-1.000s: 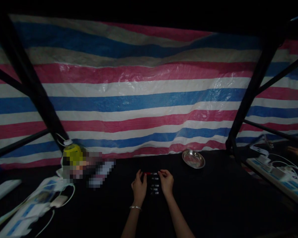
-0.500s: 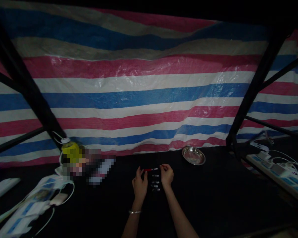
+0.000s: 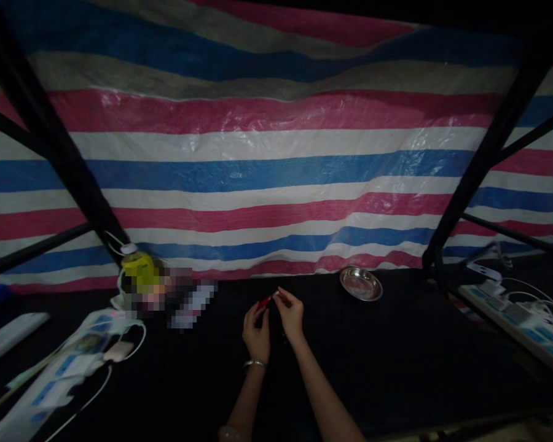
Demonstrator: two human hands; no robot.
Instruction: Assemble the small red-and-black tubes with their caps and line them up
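My left hand (image 3: 257, 334), with a bracelet at its wrist, is closed around a slender red pen-like stick (image 3: 265, 301). The stick slants up to the right, above the black tabletop. At its upper right end, the thumb and fingertips of my right hand (image 3: 289, 312) are pinched together; what exactly they cover is too small to make out. Beside my right wrist a small shiny piece (image 3: 284, 337) shows on the table. My right hand and forearm hide the area around it.
A round metal dish (image 3: 361, 284) stands at the back right. Power strips with cables lie at left (image 3: 69, 362) and right (image 3: 518, 313). A yellow container (image 3: 139, 270) and blurred items are at back left. Black posts frame a striped tarp (image 3: 276, 184).
The red stick has been raised and tilted in my left hand. My right hand has moved left to its end, and the column of small shiny pieces is now mostly out of sight.
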